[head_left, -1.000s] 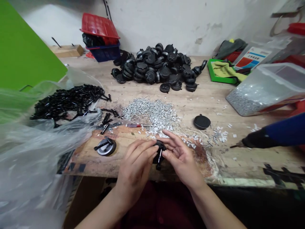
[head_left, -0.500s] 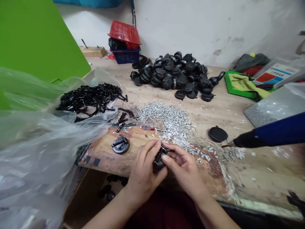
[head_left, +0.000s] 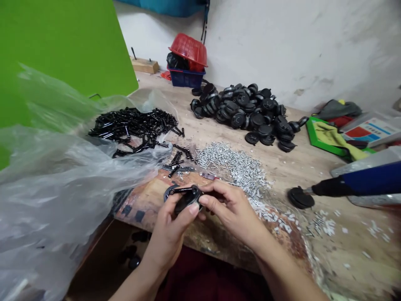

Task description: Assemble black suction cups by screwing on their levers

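In front of me, my left hand (head_left: 175, 221) is closed around a round black suction-cup-like disc (head_left: 184, 202), now tilted on edge. My right hand (head_left: 228, 205) pinches at the disc's right side; whether a small part sits between its fingertips is hidden. A shiny black lever (head_left: 183, 190) shows along the top of the held disc. Just behind the left fingers, a second grey-black disc (head_left: 167, 192) lies on the worn wooden board (head_left: 147, 188), partly covered by the hand.
Small silver pins (head_left: 232, 161) and white plastic bits (head_left: 275, 215) lie scattered past my hands. Black levers (head_left: 134, 125) fill a plastic bag (head_left: 72, 179) at left. Black discs (head_left: 244, 108) are heaped at the back. A blue electric screwdriver (head_left: 354, 182) juts in at right, near another disc (head_left: 300, 197).
Both hands have shifted left with the held disc, which has tilted, and they now overlap the disc on the board. The view has turned a little left.
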`<state>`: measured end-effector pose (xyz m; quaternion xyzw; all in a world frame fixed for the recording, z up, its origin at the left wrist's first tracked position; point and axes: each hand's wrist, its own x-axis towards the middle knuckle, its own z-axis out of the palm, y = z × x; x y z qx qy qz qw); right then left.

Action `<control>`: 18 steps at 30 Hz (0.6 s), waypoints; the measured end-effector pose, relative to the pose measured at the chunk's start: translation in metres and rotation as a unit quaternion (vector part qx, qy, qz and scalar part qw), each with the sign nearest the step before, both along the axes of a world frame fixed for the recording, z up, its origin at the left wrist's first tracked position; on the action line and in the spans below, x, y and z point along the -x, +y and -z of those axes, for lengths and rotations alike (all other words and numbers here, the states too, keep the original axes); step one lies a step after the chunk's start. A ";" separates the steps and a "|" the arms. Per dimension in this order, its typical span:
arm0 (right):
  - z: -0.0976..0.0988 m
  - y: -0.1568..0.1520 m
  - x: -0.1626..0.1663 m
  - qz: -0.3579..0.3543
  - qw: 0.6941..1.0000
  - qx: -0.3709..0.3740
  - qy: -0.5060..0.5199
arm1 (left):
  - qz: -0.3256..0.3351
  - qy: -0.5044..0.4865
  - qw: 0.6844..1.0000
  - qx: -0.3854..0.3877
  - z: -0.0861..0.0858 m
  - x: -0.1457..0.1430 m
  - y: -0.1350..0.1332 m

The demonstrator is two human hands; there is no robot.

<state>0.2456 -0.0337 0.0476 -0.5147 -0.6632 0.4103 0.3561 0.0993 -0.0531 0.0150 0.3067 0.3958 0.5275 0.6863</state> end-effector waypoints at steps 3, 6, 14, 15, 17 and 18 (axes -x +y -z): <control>0.005 0.000 0.004 0.006 1.000 0.013 0.025 | 0.001 0.009 1.000 0.024 0.000 0.005 0.003; 0.008 0.010 -0.001 -0.016 0.999 0.021 0.018 | 0.022 0.007 0.999 0.036 0.003 0.007 0.003; 0.044 0.095 -0.013 0.051 0.949 -0.112 -0.290 | 0.072 -0.010 0.996 0.050 0.006 -0.004 0.005; 0.049 0.102 -0.011 0.050 0.945 -0.107 -0.306 | 0.067 -0.008 0.996 0.053 0.006 -0.004 0.006; 0.057 0.110 -0.007 0.049 0.937 -0.099 -0.332 | 0.057 -0.004 0.997 0.054 0.007 -0.004 0.007; 0.059 0.110 -0.005 0.048 0.933 -0.096 -0.342 | 0.051 -0.002 0.997 0.053 0.007 -0.004 0.007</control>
